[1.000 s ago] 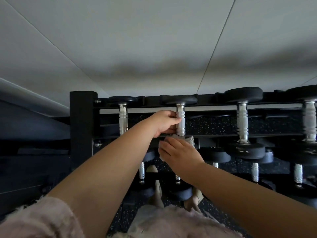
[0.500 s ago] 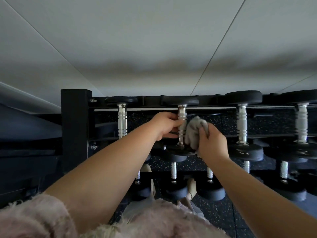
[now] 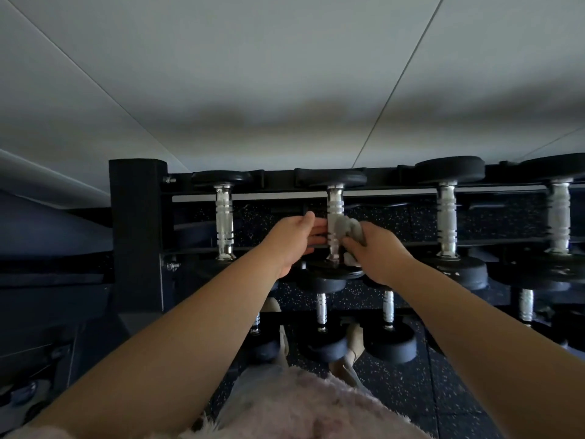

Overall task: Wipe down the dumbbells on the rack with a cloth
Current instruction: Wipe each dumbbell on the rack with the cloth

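Note:
A black rack [image 3: 136,223] holds a top row of dumbbells with chrome handles and black heads. My right hand [image 3: 378,248] grips a grey cloth [image 3: 346,229] and presses it against the handle of the second dumbbell from the left [image 3: 335,201]. My left hand [image 3: 292,237] reaches to the left side of that same handle, fingers curled toward it behind the cloth. The lower part of the handle is partly hidden by cloth and fingers.
More dumbbells sit left [image 3: 224,220] and right [image 3: 447,220] on the top row, and smaller ones [image 3: 387,331] on the lower row. The rack's thick post stands at the left. Speckled black floor [image 3: 411,391] lies below, a pale wall [image 3: 285,74] behind.
My right hand has come up from below the handle to its right side and now presses the cloth onto the handle. My left hand has stayed at the handle.

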Demonstrator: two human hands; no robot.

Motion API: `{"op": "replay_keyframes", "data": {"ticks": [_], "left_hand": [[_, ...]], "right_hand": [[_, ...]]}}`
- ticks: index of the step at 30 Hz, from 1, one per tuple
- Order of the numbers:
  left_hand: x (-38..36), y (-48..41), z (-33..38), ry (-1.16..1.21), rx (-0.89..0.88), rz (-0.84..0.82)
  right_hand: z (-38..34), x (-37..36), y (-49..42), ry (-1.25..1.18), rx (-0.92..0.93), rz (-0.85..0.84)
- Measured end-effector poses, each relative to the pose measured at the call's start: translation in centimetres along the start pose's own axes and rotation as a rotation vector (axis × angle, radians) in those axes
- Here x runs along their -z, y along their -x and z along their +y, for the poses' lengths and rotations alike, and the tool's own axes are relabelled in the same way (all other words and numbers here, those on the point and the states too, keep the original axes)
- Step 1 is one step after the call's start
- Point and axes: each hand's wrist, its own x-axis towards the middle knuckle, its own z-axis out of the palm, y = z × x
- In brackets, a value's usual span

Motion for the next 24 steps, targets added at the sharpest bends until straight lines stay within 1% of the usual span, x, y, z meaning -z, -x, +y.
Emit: {"op": "replay_keyframes", "data": {"ticks": [3, 5, 6, 7, 8, 10, 14, 16, 18, 20, 21, 23, 24], "left_hand": [[-0.6, 0.6, -0.7, -0.068, -0.079, 0.056], [-0.6, 0.3, -1.2, 0.016, -0.063, 0.070], [-0.5, 0.1, -1.5, 0.076, -0.043, 0.069], [-0.3, -0.1, -1.8, 0.122, -0.016, 0.066], [-0.1, -0.1, -2.0, 0.150, 0.009, 0.061], [0.5, -0.2, -2.7, 0.176, 0.032, 0.051], [1.6, 0.2, -3.6, 0.182, 0.016, 0.044], [1.7, 0.9, -3.9, 0.114, -0.012, 0.034], [1.6, 1.7, -4.3, -0.025, -0.046, 0.015], [1.5, 2.0, -4.7, -0.174, -0.095, 0.008], [1.3, 2.2, -4.7, -0.223, -0.109, 0.013], [1.2, 2.6, -5.0, -0.272, -0.114, 0.026], [0.9, 2.9, -5.1, -0.286, -0.110, 0.024]], "right_hand": [[-2.8, 0.0, -1.3, -0.067, -0.022, 0.115], [-5.3, -0.7, -2.5, -0.173, -0.008, 0.173], [-6.3, -1.2, -2.8, -0.239, 0.013, 0.175], [-6.7, -1.8, -2.8, -0.253, 0.027, 0.158], [-6.6, -2.3, -2.5, -0.174, 0.030, 0.126], [-4.9, -2.6, -1.5, 0.066, 0.030, 0.074], [-1.7, -1.3, 0.6, 0.201, 0.013, 0.001], [-1.3, -1.1, 0.9, 0.190, 0.042, 0.022], [-2.4, -1.3, 1.1, 0.067, 0.110, 0.076], [-4.1, -2.0, 0.8, 0.015, 0.192, 0.099], [-4.8, -2.3, 0.6, 0.024, 0.198, 0.082], [-5.1, -2.9, 0.1, 0.145, 0.198, 0.021], [-4.4, -3.0, 0.0, 0.189, 0.231, -0.007]]}}
